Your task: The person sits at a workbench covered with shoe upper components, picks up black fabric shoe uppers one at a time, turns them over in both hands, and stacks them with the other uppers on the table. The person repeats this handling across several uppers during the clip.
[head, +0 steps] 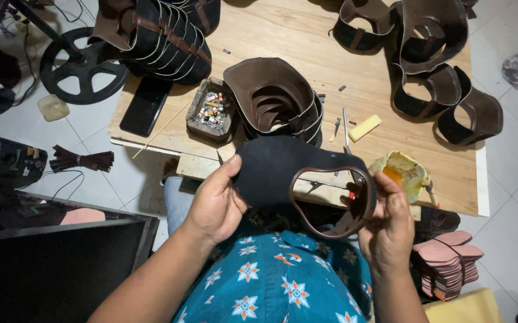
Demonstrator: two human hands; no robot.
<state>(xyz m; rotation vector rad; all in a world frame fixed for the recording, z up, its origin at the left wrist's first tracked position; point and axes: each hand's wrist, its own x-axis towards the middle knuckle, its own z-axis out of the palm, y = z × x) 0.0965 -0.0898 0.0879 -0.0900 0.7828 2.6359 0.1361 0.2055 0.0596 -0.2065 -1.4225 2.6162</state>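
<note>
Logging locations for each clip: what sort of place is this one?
Most likely a small shoe-making workshop. Both hands hold a dark shoe upper, stacks of brown leather uppers lie on a low plywood worktable, and pink insoles are piled on the floor.

Shoe upper (pixel 289 170) held above lap, between left hand (pixel 214 203) and right hand (pixel 387 230), near edge of table (pixel 306 36) just behind it. On table: nested stack of uppers (pixel 274 98) directly behind the held one; ashtray (pixel 212 110) left of that stack; phone (pixel 145 104) further left. Glue pot (pixel 402 173) at table's near edge, beside right hand. Sole stack (pixel 447 263) on floor, right of right hand.
</note>
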